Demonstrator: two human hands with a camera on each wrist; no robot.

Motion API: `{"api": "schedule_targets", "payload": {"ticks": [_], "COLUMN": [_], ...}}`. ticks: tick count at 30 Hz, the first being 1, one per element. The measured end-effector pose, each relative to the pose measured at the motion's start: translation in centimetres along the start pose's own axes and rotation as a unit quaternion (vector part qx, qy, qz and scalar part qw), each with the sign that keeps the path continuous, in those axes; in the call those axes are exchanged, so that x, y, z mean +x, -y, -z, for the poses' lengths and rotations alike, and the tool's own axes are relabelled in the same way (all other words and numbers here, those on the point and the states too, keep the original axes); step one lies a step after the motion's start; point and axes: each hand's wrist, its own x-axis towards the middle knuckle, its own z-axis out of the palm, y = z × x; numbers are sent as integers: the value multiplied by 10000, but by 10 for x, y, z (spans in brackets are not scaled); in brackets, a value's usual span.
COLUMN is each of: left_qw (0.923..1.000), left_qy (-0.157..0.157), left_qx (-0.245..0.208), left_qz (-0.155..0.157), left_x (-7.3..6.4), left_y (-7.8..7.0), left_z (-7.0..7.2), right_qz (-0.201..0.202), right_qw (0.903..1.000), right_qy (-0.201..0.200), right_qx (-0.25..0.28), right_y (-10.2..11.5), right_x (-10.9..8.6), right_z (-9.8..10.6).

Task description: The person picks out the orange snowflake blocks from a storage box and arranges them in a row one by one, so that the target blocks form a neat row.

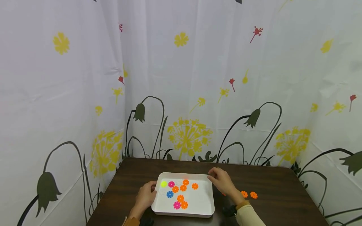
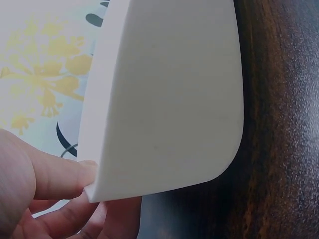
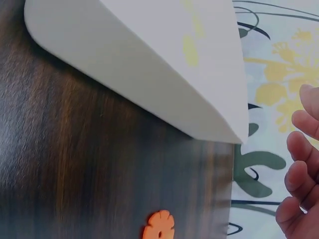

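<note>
A white rectangular tray (image 1: 199,202) lies on the dark wood table, holding several flat flower-shaped pieces: orange (image 1: 194,186), pink (image 1: 171,184), blue (image 1: 170,194) and yellow (image 1: 163,184). At its left side my left hand (image 1: 145,196) grips the rim; the left wrist view shows the thumb on one side of the tray wall (image 2: 169,109) and fingers beneath the rim. My right hand (image 1: 222,180) is beside the far right corner. In the right wrist view its loosely bent fingers (image 3: 299,174) are apart from the tray and hold nothing.
To the right of the tray, orange flower pieces (image 1: 253,195) lie on the table (image 1: 277,188), one partly hidden by the right hand. A patterned white curtain (image 1: 198,78) hangs behind the table and along both sides.
</note>
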Motion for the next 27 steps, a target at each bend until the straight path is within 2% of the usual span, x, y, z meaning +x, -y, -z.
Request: {"api": "schedule_targets", "payload": {"ticks": [7, 15, 19, 27], "left_qw": [10000, 9998, 9998, 9999], "left_qy": [30, 98, 100, -33], "left_qx": [10, 35, 26, -53], "left_qz": [93, 192, 170, -82], "left_x": [2, 1, 0, -2], "left_y": [-1, -2, -1, -1], "left_z": [1, 0, -1, 1], "right_qz": [243, 207, 221, 191], "right_qw": [9997, 9997, 9996, 9985], "right_qy": [16, 145, 197, 462], "right_qx": [92, -7, 25, 202], "right_y": [9, 15, 16, 20], "right_x": [4, 9, 10, 12], "right_z": [-8, -19, -26, -38]}}
